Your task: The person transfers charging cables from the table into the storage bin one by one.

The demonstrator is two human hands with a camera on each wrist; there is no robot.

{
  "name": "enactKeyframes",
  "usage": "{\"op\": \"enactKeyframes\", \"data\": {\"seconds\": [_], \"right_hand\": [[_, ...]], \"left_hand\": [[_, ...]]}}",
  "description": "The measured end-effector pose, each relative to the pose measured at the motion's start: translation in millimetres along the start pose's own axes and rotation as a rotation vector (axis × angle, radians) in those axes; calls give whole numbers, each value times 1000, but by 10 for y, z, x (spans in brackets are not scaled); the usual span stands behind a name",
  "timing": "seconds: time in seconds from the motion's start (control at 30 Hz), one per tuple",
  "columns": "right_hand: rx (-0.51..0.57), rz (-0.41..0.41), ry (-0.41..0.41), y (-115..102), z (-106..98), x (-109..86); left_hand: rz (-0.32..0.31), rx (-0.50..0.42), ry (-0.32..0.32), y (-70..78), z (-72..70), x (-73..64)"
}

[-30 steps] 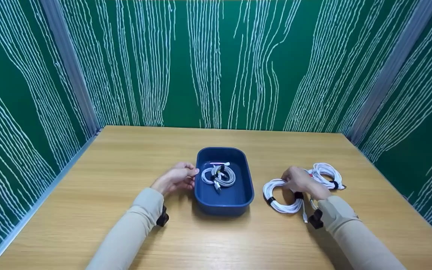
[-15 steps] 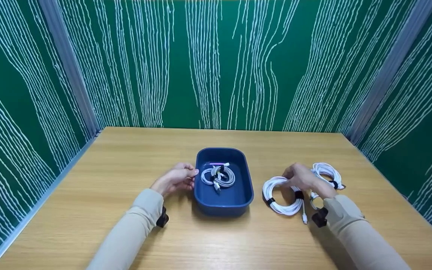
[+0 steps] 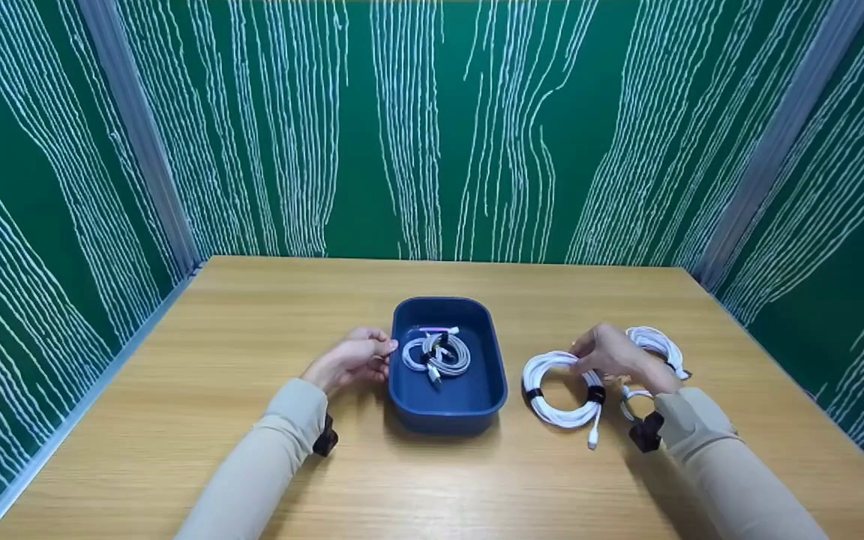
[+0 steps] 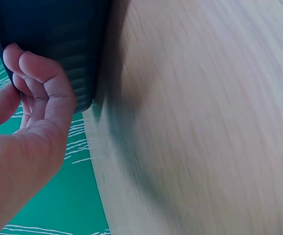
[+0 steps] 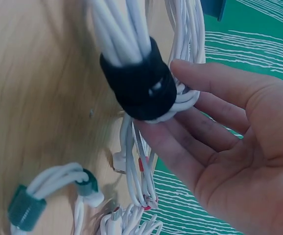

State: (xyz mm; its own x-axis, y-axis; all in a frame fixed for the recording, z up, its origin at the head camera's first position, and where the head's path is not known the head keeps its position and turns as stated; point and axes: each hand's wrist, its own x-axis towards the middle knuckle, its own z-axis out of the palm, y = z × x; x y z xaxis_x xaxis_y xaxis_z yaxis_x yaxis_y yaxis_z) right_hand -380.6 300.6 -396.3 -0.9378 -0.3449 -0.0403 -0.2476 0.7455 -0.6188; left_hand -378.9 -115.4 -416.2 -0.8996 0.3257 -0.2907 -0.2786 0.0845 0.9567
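In the head view a dark blue plastic bin [image 3: 486, 367] stands mid-table with coiled grey-white cables [image 3: 451, 354] inside. My left hand [image 3: 355, 355] pinches the bin's left rim; the left wrist view shows the thumb on one side of the wall and curled fingers [image 4: 41, 68] against the outside. To the right, my right hand [image 3: 612, 352] grips a large white cable coil [image 3: 544, 409] by its upper right part. Two black straps bind this coil, and one strap [image 5: 139, 90] shows close up in the right wrist view. Its plug end [image 3: 592, 438] hangs down at the front.
Another white coiled cable [image 3: 657, 343] lies beyond my right hand, partly hidden by it. A smaller cable bundle with green straps [image 5: 26, 208] lies under my right wrist. The wooden table [image 3: 289, 300] meets green, white-streaked walls [image 3: 357, 150] at the back and sides.
My right hand has moved slightly up and to the right, and the large coil has shifted a little, its plug end swinging left. The left hand and bin are nearly unchanged.
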Motion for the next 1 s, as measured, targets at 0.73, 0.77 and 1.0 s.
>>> {"op": "enactKeyframes", "data": {"seconds": [0.73, 0.77, 1.0], "right_hand": [[99, 69, -39, -90, -155, -24], [104, 79, -36, -96, -156, -21], [137, 66, -34, -139, -189, -3]], "left_hand": [[-3, -13, 8, 2, 7, -13], [-5, -12, 8, 3, 8, -13], [-5, -2, 10, 9, 17, -19]]}}
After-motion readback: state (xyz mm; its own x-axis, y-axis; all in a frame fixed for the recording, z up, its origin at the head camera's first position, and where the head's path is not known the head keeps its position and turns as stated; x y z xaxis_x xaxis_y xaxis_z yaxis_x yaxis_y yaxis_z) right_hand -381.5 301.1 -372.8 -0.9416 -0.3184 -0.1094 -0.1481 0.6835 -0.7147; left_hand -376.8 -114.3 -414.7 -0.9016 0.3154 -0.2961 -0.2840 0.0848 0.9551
